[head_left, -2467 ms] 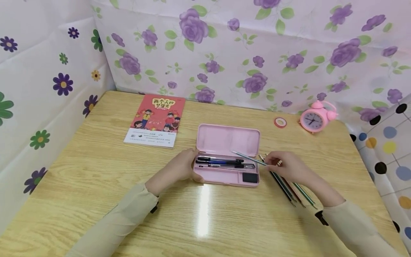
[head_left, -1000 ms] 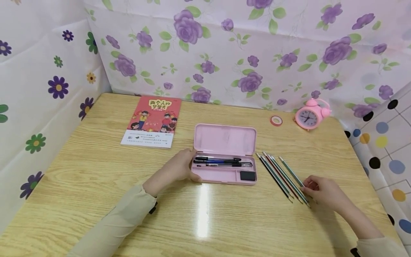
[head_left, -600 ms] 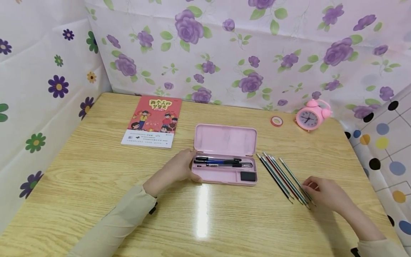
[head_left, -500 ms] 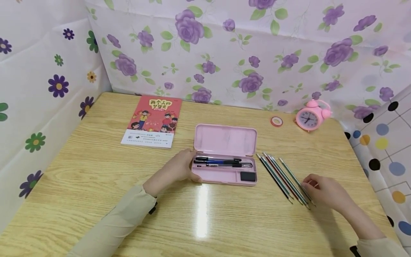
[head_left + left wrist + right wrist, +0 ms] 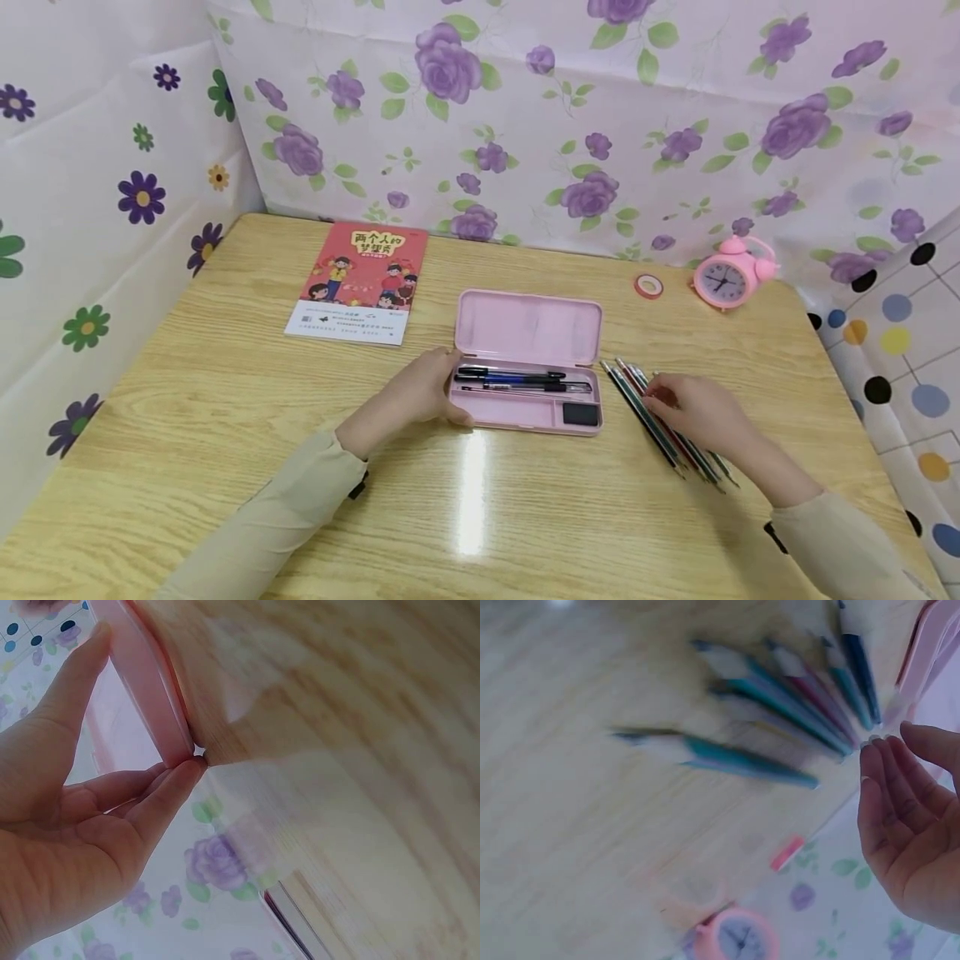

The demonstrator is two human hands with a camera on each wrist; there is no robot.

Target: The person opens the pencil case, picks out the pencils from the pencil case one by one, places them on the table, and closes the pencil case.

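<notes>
A pink pencil case (image 5: 528, 329) lies with its lid up in the middle of the table. Inside are several pens (image 5: 517, 379) and a black eraser (image 5: 581, 413). My left hand (image 5: 420, 387) grips the case's left end; in the left wrist view, thumb and fingers span the pink wall (image 5: 146, 686). To the right of the case, several pencils (image 5: 637, 408) lie fanned on the table. Over their upper ends hovers my right hand (image 5: 697, 412), partly covering them. In the right wrist view its fingertips (image 5: 874, 742) are right by the pencil ends, with the thumb apart.
A red book (image 5: 367, 267) lies at the back left of the wooden table (image 5: 247, 392). At the back right stand a pink alarm clock (image 5: 723, 282) and a small roll of red tape (image 5: 648, 287). Flowered cloth (image 5: 525, 150) hangs along the back.
My right hand laid a pencil from over the case down beside the other pencils, let it go, then moved left and up over their upper ends. The left hand stays on the case.
</notes>
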